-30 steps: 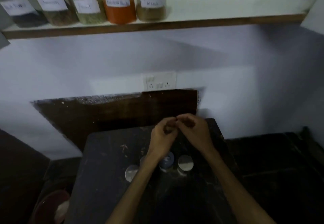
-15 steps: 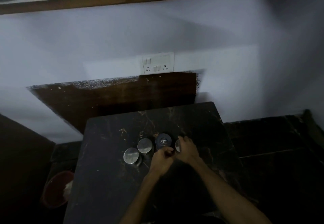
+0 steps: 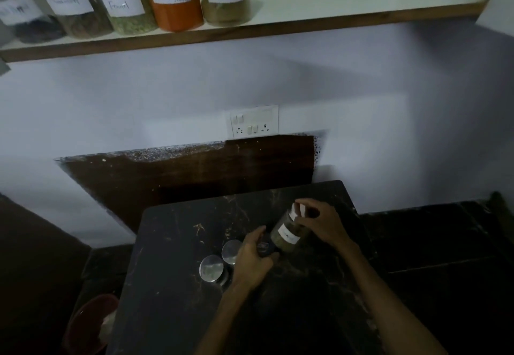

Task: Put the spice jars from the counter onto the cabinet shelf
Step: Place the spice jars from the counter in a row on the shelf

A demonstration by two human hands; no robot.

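Though dim, tilted jar label unreadable, left hand hiding lid

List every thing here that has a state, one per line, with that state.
held jar: lifted off the counter, tipped, dark lid toward the person.
left hand: grips the lid end.
right hand: holds the base end.
two silver-lidded jars: upright on the counter, lids on.
five labelled jars: standing on the shelf.
wall socket: nothing plugged in.
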